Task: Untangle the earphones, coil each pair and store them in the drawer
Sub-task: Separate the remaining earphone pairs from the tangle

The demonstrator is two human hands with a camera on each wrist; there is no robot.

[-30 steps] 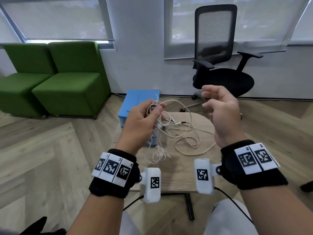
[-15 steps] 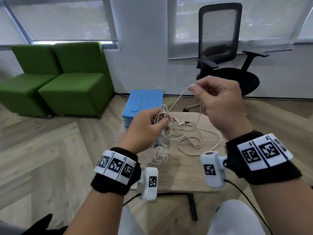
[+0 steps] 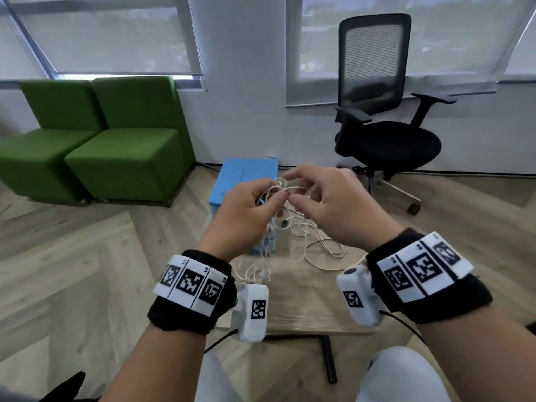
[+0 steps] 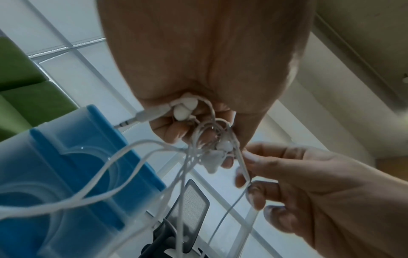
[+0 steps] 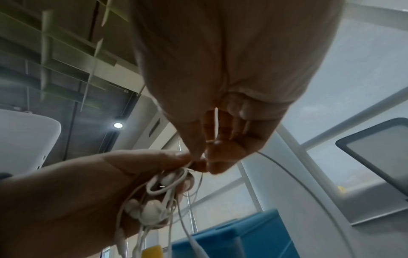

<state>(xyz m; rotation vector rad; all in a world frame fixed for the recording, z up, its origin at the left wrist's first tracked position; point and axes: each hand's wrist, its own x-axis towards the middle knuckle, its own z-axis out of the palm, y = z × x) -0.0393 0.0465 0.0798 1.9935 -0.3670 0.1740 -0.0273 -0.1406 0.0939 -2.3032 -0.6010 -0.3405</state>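
The left hand (image 3: 249, 210) grips the earphones (image 4: 207, 148) bunched above the table (image 3: 301, 303), anchoring the knot while loose loops trail toward 6 o'clock. The right hand (image 3: 327, 204) pinches one strand at 3 o'clock, probably to draw it free.

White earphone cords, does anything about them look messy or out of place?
Yes. The white earphone cords are a knotted tangle: the left hand grips a bunch of buds, the right hand pinches one strand, and loose loops trail over the wooden table.
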